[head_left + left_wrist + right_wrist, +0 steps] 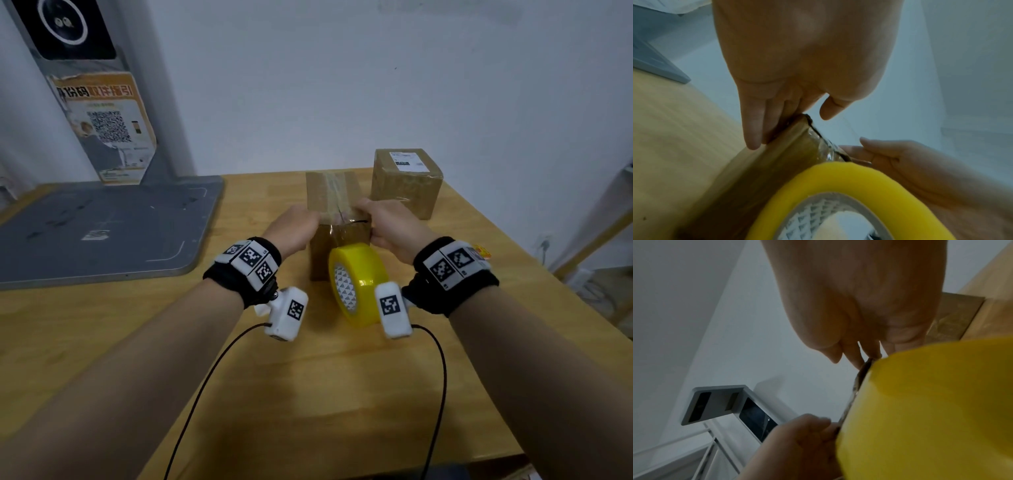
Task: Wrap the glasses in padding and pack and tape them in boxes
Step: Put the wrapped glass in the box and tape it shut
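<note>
both hands (pixel 298 228) (pixel 390 222) clasp taped box (pixel 334 195), fingers (pixel 753 128) straight on sides; contents hidden; tape roll (pixel 358 289) hangs.

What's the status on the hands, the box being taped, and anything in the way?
Left hand and right hand pressing near box, fingers straight. Tape strip along its top. Yellow tape roll hangs at its front. Second box clear, behind-right.

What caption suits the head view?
Both hands press tape onto a box; yellow roll hangs in front.
</note>
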`<state>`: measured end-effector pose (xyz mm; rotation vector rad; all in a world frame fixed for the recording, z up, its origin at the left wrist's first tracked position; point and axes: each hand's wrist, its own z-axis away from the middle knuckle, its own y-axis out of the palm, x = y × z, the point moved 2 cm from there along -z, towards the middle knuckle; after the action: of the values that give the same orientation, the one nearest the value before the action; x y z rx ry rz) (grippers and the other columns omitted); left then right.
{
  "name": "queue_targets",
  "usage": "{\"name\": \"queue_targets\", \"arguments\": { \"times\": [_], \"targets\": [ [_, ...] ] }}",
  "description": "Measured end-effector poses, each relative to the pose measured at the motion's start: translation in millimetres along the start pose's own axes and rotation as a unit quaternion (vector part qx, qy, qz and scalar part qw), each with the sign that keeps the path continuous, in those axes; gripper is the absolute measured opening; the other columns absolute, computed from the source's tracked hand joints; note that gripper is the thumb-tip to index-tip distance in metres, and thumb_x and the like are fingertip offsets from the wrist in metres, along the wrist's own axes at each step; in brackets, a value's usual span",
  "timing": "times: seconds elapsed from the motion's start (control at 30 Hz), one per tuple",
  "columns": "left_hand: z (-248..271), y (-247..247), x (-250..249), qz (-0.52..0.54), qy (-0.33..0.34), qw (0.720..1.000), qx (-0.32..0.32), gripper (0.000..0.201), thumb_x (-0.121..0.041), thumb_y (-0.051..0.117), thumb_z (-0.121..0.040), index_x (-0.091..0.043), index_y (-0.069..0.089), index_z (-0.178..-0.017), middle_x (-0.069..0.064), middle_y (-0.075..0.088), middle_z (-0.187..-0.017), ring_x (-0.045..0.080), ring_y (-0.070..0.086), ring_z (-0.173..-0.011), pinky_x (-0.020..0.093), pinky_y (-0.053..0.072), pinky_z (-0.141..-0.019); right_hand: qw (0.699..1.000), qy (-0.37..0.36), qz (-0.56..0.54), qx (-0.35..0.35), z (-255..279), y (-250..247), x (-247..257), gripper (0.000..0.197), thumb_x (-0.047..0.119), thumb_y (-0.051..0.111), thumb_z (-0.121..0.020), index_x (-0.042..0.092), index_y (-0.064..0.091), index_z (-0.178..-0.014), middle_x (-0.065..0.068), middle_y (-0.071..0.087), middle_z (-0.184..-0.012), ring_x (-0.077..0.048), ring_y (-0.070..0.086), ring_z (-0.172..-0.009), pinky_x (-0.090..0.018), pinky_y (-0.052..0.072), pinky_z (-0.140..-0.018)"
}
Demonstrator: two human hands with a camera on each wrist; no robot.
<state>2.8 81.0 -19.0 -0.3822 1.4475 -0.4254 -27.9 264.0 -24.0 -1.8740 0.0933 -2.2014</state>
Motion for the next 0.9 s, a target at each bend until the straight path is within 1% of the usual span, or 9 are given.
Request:
{"name": "queue_targets", "arguments": {
  "times": [0.13, 0.23, 0.33, 0.4, 0.47, 0.57, 0.67, 0.73, 0.9],
  "targets": [
    [-1.0, 3.5, -0.6, -0.056, 0.015, 0.997, -0.044, 0.043, -0.051, 0.045, -0.102, -0.018, 0.061, -0.079, 0.006, 0.063, -0.087, 0.037, 0.069, -0.099, 0.051, 0.057, -0.094, 0.999, -0.015, 0.027, 0.017, 6.4, 8.2, 4.4, 0.027, 0.035, 0.05, -0.097, 0.016, 0.068, -0.102, -0.01, 0.061, -0.094, -0.027, 0.057, -0.091, -0.042, 0.048, -0.086],
    [-6.1, 0.2, -2.1, -0.113, 0.018, 0.989, -0.093, 0.055, -0.067, 0.049, -0.095, -0.02, 0.059, -0.069, 0.003, 0.071, -0.077, 0.028, 0.072, -0.079, 0.043, 0.06, -0.084, 0.999, -0.033, 0.03, 0.009, 7.8, 7.3, 7.6, 0.031, 0.03, 0.056, -0.102, 0.004, 0.072, -0.102, -0.012, 0.072, -0.098, -0.026, 0.068, -0.092, -0.04, 0.055, -0.093],
    [-13.1, -1.6, -6.1, -0.171, 0.001, 0.979, -0.108, 0.061, -0.07, 0.057, -0.088, -0.011, 0.069, -0.08, 0.006, 0.073, -0.079, 0.025, 0.07, -0.074, 0.038, 0.06, -0.073, 0.995, -0.049, 0.085, -0.011, 10.2, 4.6, 15.2, 0.018, 0.034, 0.065, -0.098, 0.02, 0.077, -0.098, -0.005, 0.077, -0.107, -0.019, 0.072, -0.102, -0.034, 0.061, -0.083],
    [-13.9, 0.1, -8.2, -0.221, 0.01, 0.969, -0.108, 0.057, -0.068, 0.066, -0.084, -0.011, 0.069, -0.086, 0.003, 0.069, -0.075, 0.022, 0.067, -0.071, 0.03, 0.05, -0.056, 0.989, -0.062, 0.132, -0.023, 8.6, 3.8, 18.7, 0.016, 0.034, 0.074, -0.093, 0.023, 0.076, -0.104, 0.0, 0.075, -0.106, -0.015, 0.071, -0.1, -0.029, 0.061, -0.072],
    [-13.4, -0.2, -6.0, -0.239, 0.026, 0.963, -0.118, 0.046, -0.064, 0.071, -0.085, -0.019, 0.066, -0.079, -0.003, 0.062, -0.068, 0.016, 0.06, -0.064, 0.028, 0.036, -0.049, 0.985, -0.066, 0.155, -0.022, 6.1, 3.9, 17.8, 0.032, 0.031, 0.084, -0.087, 0.022, 0.073, -0.116, 0.005, 0.071, -0.108, -0.013, 0.068, -0.098, -0.027, 0.06, -0.068],
    [-16.0, -5.9, 3.2, -0.214, 0.026, 0.969, -0.122, 0.042, -0.062, 0.076, -0.081, -0.024, 0.062, -0.071, -0.006, 0.061, -0.065, 0.011, 0.058, -0.061, 0.027, 0.034, -0.05, 0.987, -0.063, 0.15, -0.01, 6.0, 3.7, 14.1, 0.043, 0.016, 0.088, -0.082, 0.026, 0.071, -0.121, 0.001, 0.068, -0.109, -0.015, 0.069, -0.093, -0.026, 0.06, -0.068],
    [-21.9, -14.0, 11.0, -0.185, 0.034, 0.977, -0.104, 0.044, -0.061, 0.081, -0.076, -0.02, 0.076, -0.088, -0.003, 0.072, -0.074, 0.016, 0.069, -0.07, 0.032, 0.053, -0.06, 0.989, -0.058, 0.134, 0.004, 5.2, 6.2, 11.2, 0.049, 0.006, 0.083, -0.084, 0.027, 0.069, -0.125, -0.002, 0.07, -0.115, -0.018, 0.071, -0.098, -0.032, 0.064, -0.08],
    [-23.8, -17.5, 13.6, -0.197, 0.046, 0.975, -0.093, 0.044, -0.059, 0.086, -0.07, -0.021, 0.079, -0.093, -0.003, 0.074, -0.077, 0.017, 0.072, -0.074, 0.037, 0.06, -0.069, 0.992, -0.052, 0.113, 0.014, 5.7, 7.7, 11.7, 0.047, 0.006, 0.081, -0.086, 0.027, 0.068, -0.126, 0.0, 0.069, -0.119, -0.017, 0.069, -0.104, -0.035, 0.063, -0.087],
    [-29.0, -27.5, 20.3, -0.185, 0.058, 0.977, -0.092, 0.032, -0.047, 0.093, -0.065, -0.025, 0.076, -0.081, -0.005, 0.074, -0.075, 0.016, 0.071, -0.074, 0.04, 0.06, -0.072, 0.997, -0.04, 0.061, 0.035, 8.5, 11.4, 14.0, 0.043, 0.011, 0.079, -0.089, 0.024, 0.069, -0.128, 0.007, 0.066, -0.117, -0.012, 0.068, -0.106, -0.035, 0.062, -0.089]
  ]
}}
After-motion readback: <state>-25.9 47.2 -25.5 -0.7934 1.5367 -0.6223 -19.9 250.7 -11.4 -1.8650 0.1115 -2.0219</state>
